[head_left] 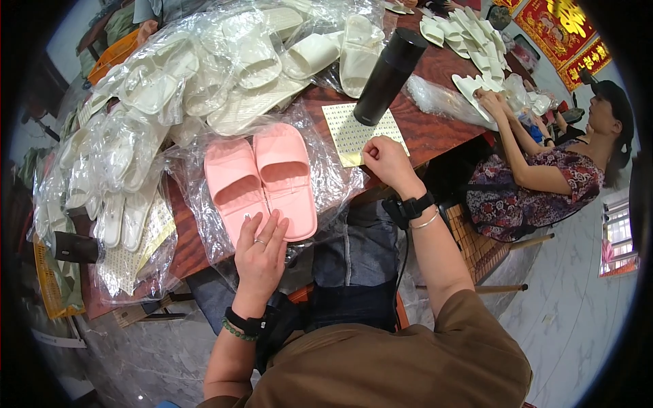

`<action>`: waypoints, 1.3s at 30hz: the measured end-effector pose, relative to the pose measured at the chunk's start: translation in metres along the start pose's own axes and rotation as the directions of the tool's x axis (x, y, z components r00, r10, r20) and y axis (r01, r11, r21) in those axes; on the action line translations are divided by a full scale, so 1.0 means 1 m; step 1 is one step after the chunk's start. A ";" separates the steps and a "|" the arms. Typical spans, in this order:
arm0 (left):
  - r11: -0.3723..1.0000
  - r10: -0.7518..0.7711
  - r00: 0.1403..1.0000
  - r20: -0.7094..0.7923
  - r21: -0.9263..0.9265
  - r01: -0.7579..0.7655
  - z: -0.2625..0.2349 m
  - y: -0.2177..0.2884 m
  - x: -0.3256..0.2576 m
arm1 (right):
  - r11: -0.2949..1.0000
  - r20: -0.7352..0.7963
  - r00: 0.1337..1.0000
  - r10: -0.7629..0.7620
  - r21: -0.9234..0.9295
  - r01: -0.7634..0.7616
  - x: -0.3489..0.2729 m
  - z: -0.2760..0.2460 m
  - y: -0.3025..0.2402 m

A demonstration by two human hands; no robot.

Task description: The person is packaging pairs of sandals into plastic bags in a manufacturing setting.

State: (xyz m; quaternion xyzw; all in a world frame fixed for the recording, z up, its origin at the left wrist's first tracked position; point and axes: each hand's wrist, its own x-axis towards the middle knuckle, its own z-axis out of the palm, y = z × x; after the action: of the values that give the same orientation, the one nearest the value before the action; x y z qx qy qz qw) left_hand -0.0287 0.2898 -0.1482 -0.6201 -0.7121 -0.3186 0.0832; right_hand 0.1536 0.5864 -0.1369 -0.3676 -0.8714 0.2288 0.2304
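A pair of pink slippers point(284, 166) lies side by side on a clear plastic bag point(190, 197) near the table's front edge. My left hand point(262, 248) rests on their heel ends with its fingers stretched out. Beside its fingertips, a small pale mark shows on the left slipper's insole. To the right lies a pale yellow sheet of small stickers point(340, 132). My right hand point(389, 162) is at the sheet's near right corner, thumb and forefinger pinched together; whatever lies between them is too small to make out. A black bottle point(388, 78) stands on the sheet.
Bagged white slippers point(160, 85) are heaped over the left and back of the wooden table point(439, 132). At far left, another sticker sheet point(126, 265) hangs near a dark cylinder point(76, 247). On the right, a seated person point(537, 163) handles a white slipper point(469, 95) beside more white slippers point(469, 41).
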 end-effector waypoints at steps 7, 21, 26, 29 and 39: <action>1.000 0.010 1.000 0.006 -0.005 -0.010 0.002 -0.002 -0.002 | 0.995 0.083 0.993 0.078 -0.066 -0.072 0.007 -0.002 -0.002; 1.000 0.002 1.000 -0.006 -0.015 -0.002 -0.001 -0.001 -0.001 | 0.761 0.363 0.887 0.285 0.477 -0.439 -0.011 -0.050 -0.051; 1.000 0.014 1.000 -0.009 0.002 -0.014 -0.001 -0.002 -0.002 | 0.834 0.533 0.845 -0.039 0.484 -0.267 -0.019 -0.008 -0.098; 1.000 0.005 1.000 -0.012 -0.012 -0.005 0.001 -0.002 -0.002 | 0.869 0.577 0.815 -0.048 0.427 -0.251 -0.019 0.022 -0.107; 1.000 -0.001 1.000 -0.024 -0.022 0.000 -0.001 -0.003 -0.003 | 0.937 0.590 0.807 0.017 0.272 -0.219 -0.013 0.049 -0.115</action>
State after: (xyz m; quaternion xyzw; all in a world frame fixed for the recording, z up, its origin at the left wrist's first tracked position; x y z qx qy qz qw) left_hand -0.0312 0.2865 -0.1505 -0.6169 -0.7075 -0.3341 0.0849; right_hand 0.0724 0.4937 -0.1129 -0.2911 -0.8247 0.4848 -0.0030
